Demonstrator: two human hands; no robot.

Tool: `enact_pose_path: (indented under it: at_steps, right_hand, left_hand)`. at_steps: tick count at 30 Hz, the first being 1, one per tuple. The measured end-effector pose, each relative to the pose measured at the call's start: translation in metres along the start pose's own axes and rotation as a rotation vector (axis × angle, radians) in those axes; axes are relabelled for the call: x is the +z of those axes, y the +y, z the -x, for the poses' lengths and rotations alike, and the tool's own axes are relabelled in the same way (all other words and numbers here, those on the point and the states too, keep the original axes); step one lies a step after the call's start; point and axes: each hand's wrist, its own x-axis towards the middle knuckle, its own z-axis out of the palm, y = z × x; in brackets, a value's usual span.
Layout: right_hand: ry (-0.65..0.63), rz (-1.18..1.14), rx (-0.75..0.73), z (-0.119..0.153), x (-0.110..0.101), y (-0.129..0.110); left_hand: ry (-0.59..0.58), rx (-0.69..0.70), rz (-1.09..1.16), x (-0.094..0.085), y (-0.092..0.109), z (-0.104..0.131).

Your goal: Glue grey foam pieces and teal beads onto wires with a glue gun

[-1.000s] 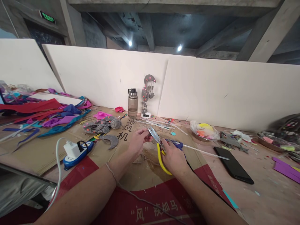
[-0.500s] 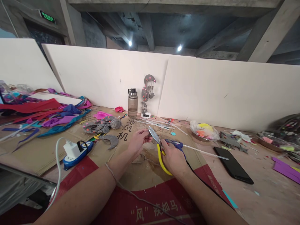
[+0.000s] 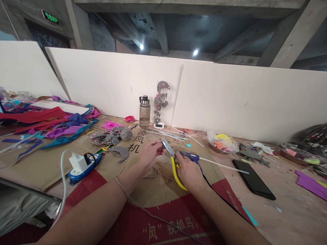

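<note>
My right hand (image 3: 189, 170) is closed around scissors (image 3: 176, 172) with yellow handles, their metal blades pointing up and left. The blade tips reach the fingers of my left hand (image 3: 152, 152), which are pinched together; what they hold is too small to make out. Grey yarn (image 3: 150, 213) lies over my left wrist and trails across the cardboard. Just behind my right hand rests a blue glue gun (image 3: 190, 156) with a long clear glue stick (image 3: 222, 164) sticking out of it. A grey crescent shape (image 3: 121, 154) lies left of my left hand.
Printed cardboard (image 3: 143, 194) covers the table. A bottle (image 3: 144, 114), a small white clock (image 3: 158, 125) and a grey crescent ornament (image 3: 162, 87) stand at the back. To the left are a blue power strip (image 3: 84, 170) and felt scraps (image 3: 53, 117); a phone (image 3: 254, 178) lies right.
Both hands and the scissors stay nearly where they were. The view has shifted very slightly.
</note>
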Motion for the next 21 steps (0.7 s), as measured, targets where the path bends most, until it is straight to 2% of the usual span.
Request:
enact_pose_path:
  at_steps: [21]
  right_hand:
    - [-0.003, 0.0, -0.002, 0.0003, 0.0, -0.0002]
  left_hand:
    - [0.003, -0.042, 0.029, 0.0024, 0.004, 0.0023]
